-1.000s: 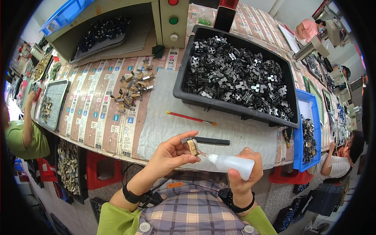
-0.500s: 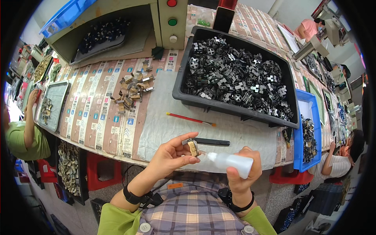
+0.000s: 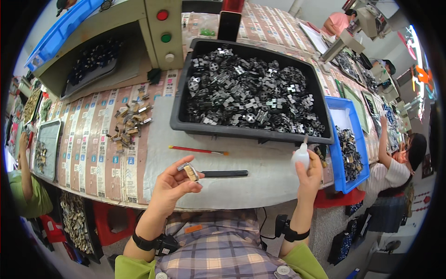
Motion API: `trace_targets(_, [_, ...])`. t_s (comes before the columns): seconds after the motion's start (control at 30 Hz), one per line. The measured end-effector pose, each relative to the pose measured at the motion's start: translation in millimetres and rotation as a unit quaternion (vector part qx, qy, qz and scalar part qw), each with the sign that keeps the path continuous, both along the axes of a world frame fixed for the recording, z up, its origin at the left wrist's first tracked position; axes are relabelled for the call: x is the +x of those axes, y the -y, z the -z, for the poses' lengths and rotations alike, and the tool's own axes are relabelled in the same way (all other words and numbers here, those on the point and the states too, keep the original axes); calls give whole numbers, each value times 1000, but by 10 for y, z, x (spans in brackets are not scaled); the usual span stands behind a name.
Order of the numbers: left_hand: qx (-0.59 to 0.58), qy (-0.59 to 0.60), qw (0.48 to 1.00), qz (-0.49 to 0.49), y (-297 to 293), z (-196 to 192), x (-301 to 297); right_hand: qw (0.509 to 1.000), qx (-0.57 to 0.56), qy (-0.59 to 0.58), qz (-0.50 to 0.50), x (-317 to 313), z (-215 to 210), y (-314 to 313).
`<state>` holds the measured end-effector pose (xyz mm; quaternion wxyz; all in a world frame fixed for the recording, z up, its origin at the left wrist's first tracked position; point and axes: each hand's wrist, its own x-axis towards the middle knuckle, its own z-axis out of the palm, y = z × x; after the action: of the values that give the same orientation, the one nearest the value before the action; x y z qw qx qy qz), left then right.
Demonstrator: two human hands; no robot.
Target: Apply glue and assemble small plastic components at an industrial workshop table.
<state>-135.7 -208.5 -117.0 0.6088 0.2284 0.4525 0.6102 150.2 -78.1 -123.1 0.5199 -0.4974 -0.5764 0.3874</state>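
Note:
My left hand (image 3: 170, 187) pinches a small tan and metal part (image 3: 188, 170) over the table's near edge. My right hand (image 3: 307, 174) grips a small white squeeze bottle (image 3: 301, 156), upright with its nozzle up, off to the right near the corner of the black bin (image 3: 183, 116). That bin holds several black and silver metal parts (image 3: 251, 98). Between my hands a black flat tool (image 3: 224, 173) lies on the table, with a red-handled brush (image 3: 198, 150) just beyond it.
A pile of small tan parts (image 3: 129, 123) lies at the left on the strip-covered table. A blue tray (image 3: 348, 149) of dark parts sits right of the bin. A control box with red and green buttons (image 3: 162, 28) stands behind. Other people work at left and right.
My right hand has swung the white bottle away from the part, from lying sideways near my left hand to upright at the right. The left hand still holds the part.

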Motion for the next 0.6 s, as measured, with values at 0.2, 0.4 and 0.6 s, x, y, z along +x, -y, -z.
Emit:
trace_targets(0.2, [0, -23, 1000, -10, -76, 49, -6, 997, -25, 72, -20, 332, 528, -134])
trace_targets(0.4, [-13, -23, 1000, -15, -120, 59, -4, 920, 225, 289, 139, -74, -369, 46])
trace_targets(0.6, [27, -1, 1000, 4, -116, -32, -7, 899, 130, 414, -57, -930, -554, -724])
